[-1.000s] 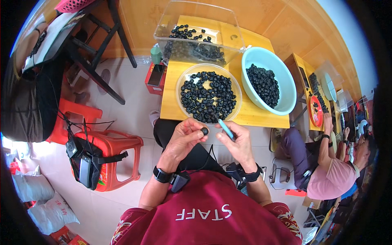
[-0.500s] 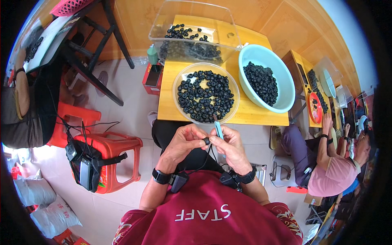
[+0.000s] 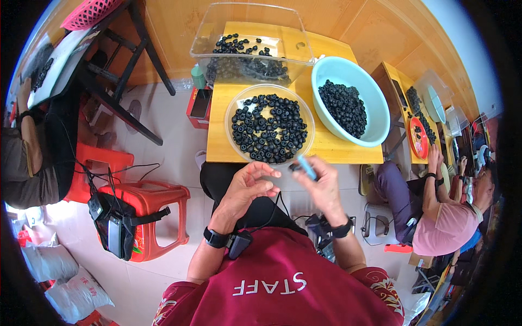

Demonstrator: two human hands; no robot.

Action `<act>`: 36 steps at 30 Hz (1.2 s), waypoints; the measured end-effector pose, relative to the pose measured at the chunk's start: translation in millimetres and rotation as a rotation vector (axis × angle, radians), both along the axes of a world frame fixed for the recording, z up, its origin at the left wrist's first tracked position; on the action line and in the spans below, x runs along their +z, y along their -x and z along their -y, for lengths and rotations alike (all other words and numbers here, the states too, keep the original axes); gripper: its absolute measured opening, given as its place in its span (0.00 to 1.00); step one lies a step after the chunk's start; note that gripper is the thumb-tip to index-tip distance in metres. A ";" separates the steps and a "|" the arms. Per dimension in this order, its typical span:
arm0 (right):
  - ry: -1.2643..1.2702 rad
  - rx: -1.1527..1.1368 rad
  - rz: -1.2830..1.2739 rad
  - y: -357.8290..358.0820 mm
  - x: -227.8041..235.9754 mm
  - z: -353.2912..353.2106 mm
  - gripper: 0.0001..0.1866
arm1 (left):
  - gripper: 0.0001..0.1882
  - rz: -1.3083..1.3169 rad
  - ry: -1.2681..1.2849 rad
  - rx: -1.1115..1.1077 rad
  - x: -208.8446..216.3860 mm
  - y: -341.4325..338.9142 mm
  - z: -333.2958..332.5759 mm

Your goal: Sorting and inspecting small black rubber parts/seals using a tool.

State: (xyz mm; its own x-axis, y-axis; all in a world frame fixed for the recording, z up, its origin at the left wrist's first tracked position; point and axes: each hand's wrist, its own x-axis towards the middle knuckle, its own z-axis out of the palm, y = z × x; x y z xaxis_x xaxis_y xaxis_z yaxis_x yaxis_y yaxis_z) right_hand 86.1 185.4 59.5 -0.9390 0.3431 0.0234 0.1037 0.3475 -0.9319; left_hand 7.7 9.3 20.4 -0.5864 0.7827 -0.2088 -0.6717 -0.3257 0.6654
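Observation:
My left hand (image 3: 247, 187) is raised just before the table's front edge, its fingers apart with nothing in them. Beside it my right hand (image 3: 322, 187), blurred by motion, grips a slim light-blue-handled tool (image 3: 308, 168). A small dark shape shows at that hand's fingertips; whether it is a black part or the tool's tip I cannot make out. Just beyond both hands lies a round clear tray (image 3: 311, 117) with many small black ring-shaped parts (image 3: 270, 133). A light-blue basin (image 3: 375, 130) to its right holds a heap of similar black parts.
A clear plastic box (image 3: 198, 39) with more black parts stands tilted at the back of the yellow table (image 3: 217, 149). Left are a red box (image 3: 197, 117) and a red stool (image 3: 163, 195) carrying a black bag (image 3: 111, 223). Co-workers sit at both sides.
My hands have parted. My left hand no longer pinches the round black part, and my right hand has moved right with the blue tool.

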 end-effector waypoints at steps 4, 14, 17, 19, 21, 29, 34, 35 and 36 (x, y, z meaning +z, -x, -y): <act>-0.281 -0.323 -0.155 21.4 16.4 -66.3 0.14 | 0.12 -0.040 0.047 0.031 -0.8 1.5 3.6; -0.542 -0.131 -0.112 61.2 11.8 -45.2 0.10 | 0.07 -0.009 0.035 0.065 -8.6 3.8 8.9; -0.585 0.012 -0.088 87.8 -4.3 -32.4 0.08 | 0.07 -0.002 0.040 0.076 -8.4 5.7 11.9; -0.658 0.090 -0.030 105.0 -4.4 -26.5 0.08 | 0.07 -0.004 0.039 0.088 -8.7 5.8 13.9; -0.734 0.167 0.031 120.6 -6.2 -20.7 0.08 | 0.07 -0.010 0.044 0.100 -9.5 5.9 15.1; -0.840 0.291 0.156 153.8 -28.1 -9.9 0.10 | 0.07 -0.018 0.032 0.114 -8.3 3.2 16.5; -0.750 0.362 0.204 155.9 -29.5 -15.1 0.09 | 0.06 -0.013 0.032 0.128 -8.7 2.0 15.4; -0.751 0.362 0.203 154.0 -27.9 -15.9 0.09 | 0.07 -0.017 0.028 0.131 -9.3 1.0 14.7; -0.727 0.340 0.180 151.7 -25.4 -15.2 0.09 | 0.09 -0.021 0.025 0.137 -10.5 1.3 15.0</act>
